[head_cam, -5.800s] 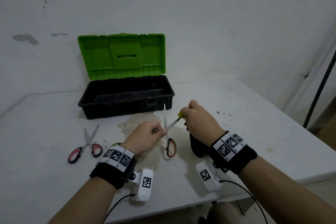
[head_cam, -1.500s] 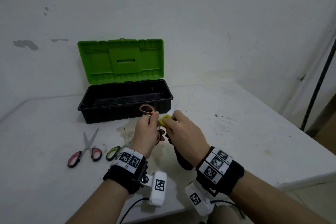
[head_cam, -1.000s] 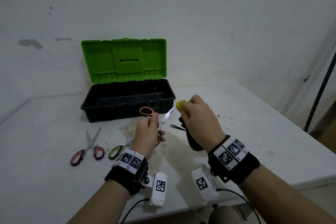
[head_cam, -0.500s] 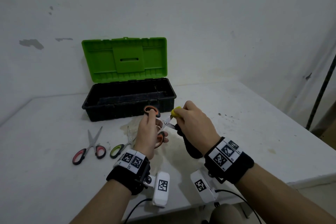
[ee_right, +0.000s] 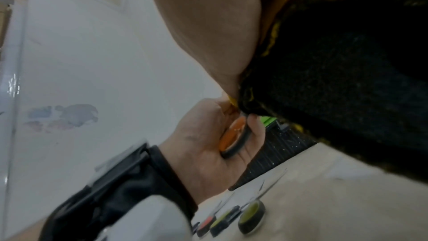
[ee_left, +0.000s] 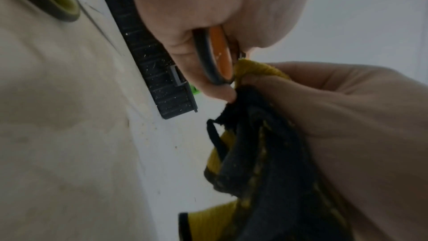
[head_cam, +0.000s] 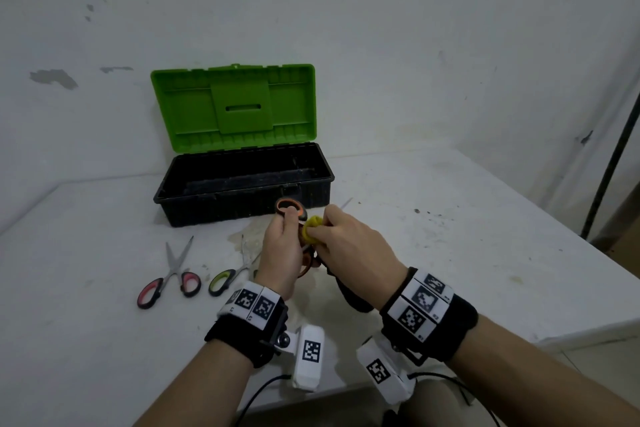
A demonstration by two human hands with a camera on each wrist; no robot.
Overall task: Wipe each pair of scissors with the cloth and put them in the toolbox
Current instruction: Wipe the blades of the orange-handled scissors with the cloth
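My left hand grips the orange-handled scissors by their handles, held upright above the table just in front of the toolbox. Right beside it, my right hand pinches the yellow-and-black cloth around the blades near the pivot; a blade tip pokes out beyond my fingers. The cloth hangs down from that fist. The black toolbox stands with its green lid raised. Red-handled scissors and green-handled scissors lie on the table at the left.
The white table runs to its right edge near a dark pole by the wall. A stained patch marks the surface in front of the toolbox. The white wall stands close behind the box.
My right hand with the cloth has slid back along the blades toward the handles, meeting my left hand. The scissors stay held in front of the toolbox.
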